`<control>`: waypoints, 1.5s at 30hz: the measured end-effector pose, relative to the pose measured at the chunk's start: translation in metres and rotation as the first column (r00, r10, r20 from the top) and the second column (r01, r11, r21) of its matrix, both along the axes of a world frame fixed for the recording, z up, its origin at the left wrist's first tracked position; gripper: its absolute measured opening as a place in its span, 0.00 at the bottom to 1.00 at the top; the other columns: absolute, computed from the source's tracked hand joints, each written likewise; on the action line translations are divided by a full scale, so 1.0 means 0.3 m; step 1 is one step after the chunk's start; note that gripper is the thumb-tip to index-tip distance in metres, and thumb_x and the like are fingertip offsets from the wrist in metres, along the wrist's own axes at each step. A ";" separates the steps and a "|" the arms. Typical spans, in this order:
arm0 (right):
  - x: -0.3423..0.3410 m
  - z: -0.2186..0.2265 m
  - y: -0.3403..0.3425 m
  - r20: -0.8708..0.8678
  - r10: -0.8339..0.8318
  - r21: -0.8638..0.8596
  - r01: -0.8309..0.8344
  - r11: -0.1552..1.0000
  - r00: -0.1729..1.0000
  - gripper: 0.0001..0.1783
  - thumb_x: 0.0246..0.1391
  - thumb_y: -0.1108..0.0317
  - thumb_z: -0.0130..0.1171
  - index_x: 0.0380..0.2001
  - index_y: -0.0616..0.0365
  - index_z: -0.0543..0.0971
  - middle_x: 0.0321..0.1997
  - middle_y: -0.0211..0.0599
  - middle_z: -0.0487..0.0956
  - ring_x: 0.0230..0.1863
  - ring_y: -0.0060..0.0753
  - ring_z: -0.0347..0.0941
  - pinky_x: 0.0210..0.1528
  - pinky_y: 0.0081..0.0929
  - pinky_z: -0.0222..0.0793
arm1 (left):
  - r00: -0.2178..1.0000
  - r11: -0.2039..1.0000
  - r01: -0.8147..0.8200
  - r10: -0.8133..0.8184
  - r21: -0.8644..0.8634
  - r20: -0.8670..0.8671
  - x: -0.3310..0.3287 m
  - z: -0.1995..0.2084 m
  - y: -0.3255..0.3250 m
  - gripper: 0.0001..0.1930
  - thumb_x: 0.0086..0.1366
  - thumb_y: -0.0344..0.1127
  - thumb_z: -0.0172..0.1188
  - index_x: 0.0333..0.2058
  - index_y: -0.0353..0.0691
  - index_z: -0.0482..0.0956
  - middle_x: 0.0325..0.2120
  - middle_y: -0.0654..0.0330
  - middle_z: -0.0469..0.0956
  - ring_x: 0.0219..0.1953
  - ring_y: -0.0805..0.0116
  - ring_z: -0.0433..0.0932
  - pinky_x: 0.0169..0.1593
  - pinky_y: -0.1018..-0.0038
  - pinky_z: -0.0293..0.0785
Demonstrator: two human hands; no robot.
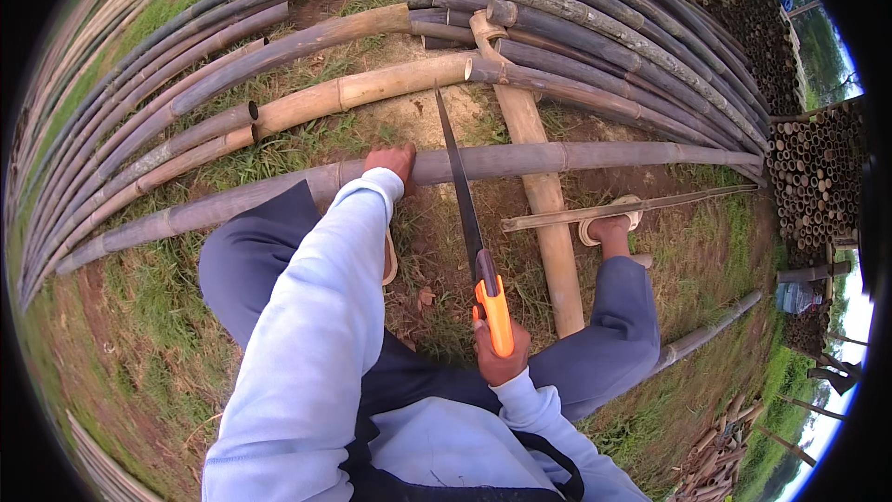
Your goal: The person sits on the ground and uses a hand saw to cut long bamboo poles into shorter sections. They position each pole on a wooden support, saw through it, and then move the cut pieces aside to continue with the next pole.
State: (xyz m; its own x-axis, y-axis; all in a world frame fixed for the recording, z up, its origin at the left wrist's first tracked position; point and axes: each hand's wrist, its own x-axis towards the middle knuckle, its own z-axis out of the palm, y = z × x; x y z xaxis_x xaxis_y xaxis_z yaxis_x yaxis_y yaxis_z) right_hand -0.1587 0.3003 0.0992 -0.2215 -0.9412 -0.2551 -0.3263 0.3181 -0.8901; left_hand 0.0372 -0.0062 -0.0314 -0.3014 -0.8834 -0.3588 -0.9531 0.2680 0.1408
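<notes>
- While the left hand [394, 165] presses down on the long grey bamboo pole [576, 158], fingers curled over the top of it, the cut has not visibly started: no kerf in the pole that I can make out.
- Far left, 9 o'clock: stack of bamboo poles [139, 102] lying in the grass, fanned by the lens.
- Left knee sits just under the pole at roughly 7 o'clock of the left hand; pale blue sleeve runs up to it from the lower edge.
- Centre: hand saw [469, 223], dark blade pointing to 12 o'clock, tip past the pole, blade crossing over it just right of the left hand. Can't tell if the teeth rest on the pole or hover.
- Right hand [500, 353] at 6 o'clock of the blade, closed tight round the orange saw handle.
- Right of the saw: a pale cross support pole [548, 223] runs 12 to 6 under the grey pole.
- 3 o'clock of the saw: right foot in a sandal [611, 223], pinning a thin split strip [650, 206].
- Far right: end-on stack of cut bamboo tubes [818, 167].
- Judgement: pole is braced and saw lined up; the whole cut looks left to do.
</notes>
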 end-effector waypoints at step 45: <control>0.038 -0.174 -0.384 -0.075 -0.007 -0.241 -0.011 0.970 0.997 0.11 0.53 0.67 0.68 0.30 0.66 0.81 0.23 0.47 0.79 0.26 0.43 0.79 0.34 0.38 0.74 | 0.998 0.997 -0.057 0.056 -0.050 -0.026 -0.015 -0.057 0.012 0.22 0.61 0.44 0.64 0.52 0.46 0.73 0.51 0.51 0.82 0.55 0.52 0.81 0.61 0.57 0.71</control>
